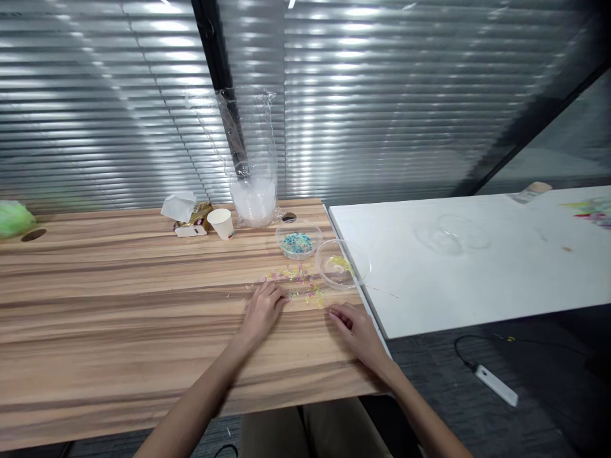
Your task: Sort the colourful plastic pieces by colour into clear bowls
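My left hand (263, 310) rests on the wooden table with its fingers curled together at the left edge of scattered small pink, yellow and clear pieces (300, 275). Whether a piece is between those fingertips is too small to see. To the right of the pieces, my right hand (356, 329) is closed in a pinch, and what it may hold cannot be made out. Just beyond it stands a clear plastic bowl (366, 270) with yellow strands (340, 261) inside. Farther back, another clear bowl (283, 236) contains many small blue and teal pieces (296, 242).
A paper cup (221, 223), a tissue pack (192, 219) and a bag of stacked clear bowls (256, 198) stand along the back. A white table (429, 286) adjoins on the right, with clear lids (451, 235). A power strip (496, 385) lies on the floor.
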The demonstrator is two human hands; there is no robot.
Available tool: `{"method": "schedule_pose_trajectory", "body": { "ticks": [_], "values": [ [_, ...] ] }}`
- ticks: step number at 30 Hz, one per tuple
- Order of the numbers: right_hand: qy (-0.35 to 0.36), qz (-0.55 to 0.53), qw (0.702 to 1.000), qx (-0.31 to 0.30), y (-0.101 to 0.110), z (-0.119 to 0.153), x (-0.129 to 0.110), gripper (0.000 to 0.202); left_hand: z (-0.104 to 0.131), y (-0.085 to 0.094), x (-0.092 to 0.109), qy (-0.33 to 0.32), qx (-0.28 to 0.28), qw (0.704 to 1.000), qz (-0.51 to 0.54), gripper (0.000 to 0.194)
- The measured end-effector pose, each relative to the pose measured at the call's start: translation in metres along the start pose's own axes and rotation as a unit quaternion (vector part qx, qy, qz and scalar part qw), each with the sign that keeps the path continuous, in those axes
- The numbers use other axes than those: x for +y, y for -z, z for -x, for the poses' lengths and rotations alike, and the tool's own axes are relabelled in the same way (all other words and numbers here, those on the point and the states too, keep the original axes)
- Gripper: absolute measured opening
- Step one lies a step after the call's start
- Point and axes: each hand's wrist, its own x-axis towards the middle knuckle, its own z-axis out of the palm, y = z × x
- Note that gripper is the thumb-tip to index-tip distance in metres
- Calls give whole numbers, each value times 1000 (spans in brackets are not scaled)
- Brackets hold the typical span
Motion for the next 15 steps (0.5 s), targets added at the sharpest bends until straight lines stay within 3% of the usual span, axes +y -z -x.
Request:
{"method": "schedule_pose_trajectory", "body": {
  "ticks": [8,15],
  "values": [
    [48,23,998,-42,2,-30,0,20,0,1,-6,-8,-20,999,-25,13],
    [27,41,997,-53,-5,-41,-2,10,2,0,-4,-19,-18,998,-65,14]
  ]
}}
